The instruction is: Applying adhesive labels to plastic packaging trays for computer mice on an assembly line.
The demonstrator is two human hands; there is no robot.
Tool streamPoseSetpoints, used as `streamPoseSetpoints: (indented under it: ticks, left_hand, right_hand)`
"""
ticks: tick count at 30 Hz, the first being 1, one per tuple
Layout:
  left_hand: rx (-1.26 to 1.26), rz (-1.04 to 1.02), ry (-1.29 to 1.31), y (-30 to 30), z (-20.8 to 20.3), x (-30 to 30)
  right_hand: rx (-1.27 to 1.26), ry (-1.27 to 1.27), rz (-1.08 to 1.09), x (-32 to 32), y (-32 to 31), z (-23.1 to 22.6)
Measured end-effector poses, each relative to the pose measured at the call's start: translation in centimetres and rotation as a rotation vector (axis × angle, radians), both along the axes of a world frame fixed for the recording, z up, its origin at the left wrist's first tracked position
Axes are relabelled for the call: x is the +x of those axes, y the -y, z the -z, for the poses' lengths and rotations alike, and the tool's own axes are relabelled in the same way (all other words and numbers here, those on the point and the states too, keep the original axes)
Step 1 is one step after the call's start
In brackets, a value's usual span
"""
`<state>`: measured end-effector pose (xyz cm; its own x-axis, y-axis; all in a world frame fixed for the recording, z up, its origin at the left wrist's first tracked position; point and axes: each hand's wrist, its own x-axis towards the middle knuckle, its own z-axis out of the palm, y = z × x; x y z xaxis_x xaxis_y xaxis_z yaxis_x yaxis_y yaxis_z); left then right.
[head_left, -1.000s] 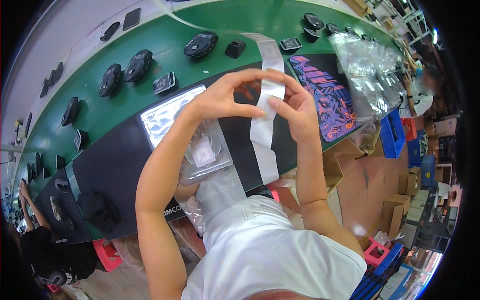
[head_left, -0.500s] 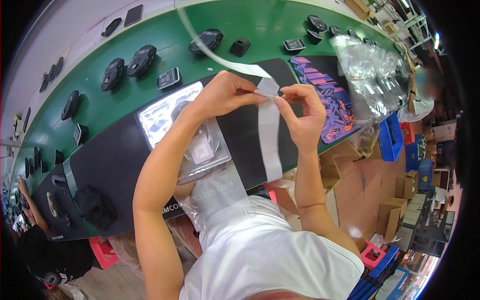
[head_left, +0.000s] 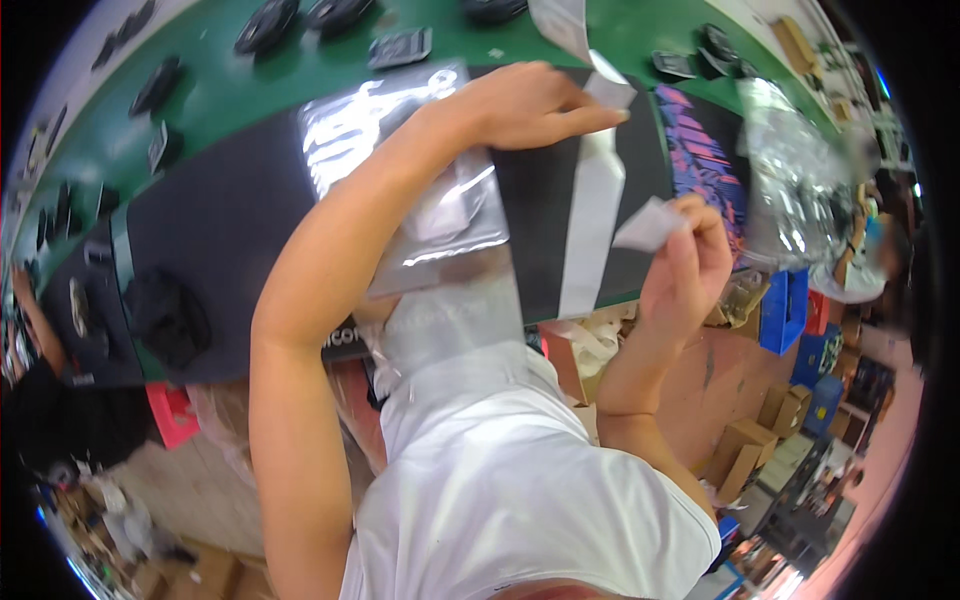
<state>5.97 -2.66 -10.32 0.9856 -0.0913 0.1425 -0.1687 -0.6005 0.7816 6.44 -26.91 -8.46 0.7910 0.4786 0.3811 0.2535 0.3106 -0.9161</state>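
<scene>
My left hand (head_left: 535, 105) reaches over the black mat, its thumb and fingers closed on a long white label strip (head_left: 594, 215). The strip's lower part hangs toward the mat's near edge, and its upper part curls away beyond the hand. Apart from it on the right, my right hand (head_left: 690, 262) pinches a small whitish label (head_left: 648, 226) between thumb and fingertips. Under my left forearm lies a clear plastic package (head_left: 455, 255) with a pale square on it. Its clear flap (head_left: 450, 315) reaches over the table edge toward my white shirt.
Black devices (head_left: 268, 25) and small dark stands (head_left: 400, 47) line the green table (head_left: 225, 95). A patterned purple mat (head_left: 700, 155) and a pile of clear packages (head_left: 795, 190) lie right. A blue bin (head_left: 783, 310) stands beyond. Another person's arm (head_left: 40, 320) shows far left.
My hands have parted: the right has moved down and right with a label now off the strip. The left has moved up and right with the strip. The whole view has shifted.
</scene>
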Motion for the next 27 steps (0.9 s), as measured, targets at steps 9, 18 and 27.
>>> streamPoseSetpoints:
  ticks: [9, 18, 27]
  left_hand:
    - [0.050, 0.007, 0.048, 1.1, 1.4, 0.6]
    - [0.063, 0.091, 0.060, 0.1, -0.4, -0.1]
    - [-0.042, 0.101, 0.166, 0.5, 0.3, 0.1]
  right_hand:
    - [-0.511, 0.004, -0.256, -7.4, -1.5, 4.1]
    - [-0.529, 0.111, -0.297, -7.7, -0.9, 5.4]
    - [-0.513, -0.016, -0.257, -7.7, -1.2, 6.5]
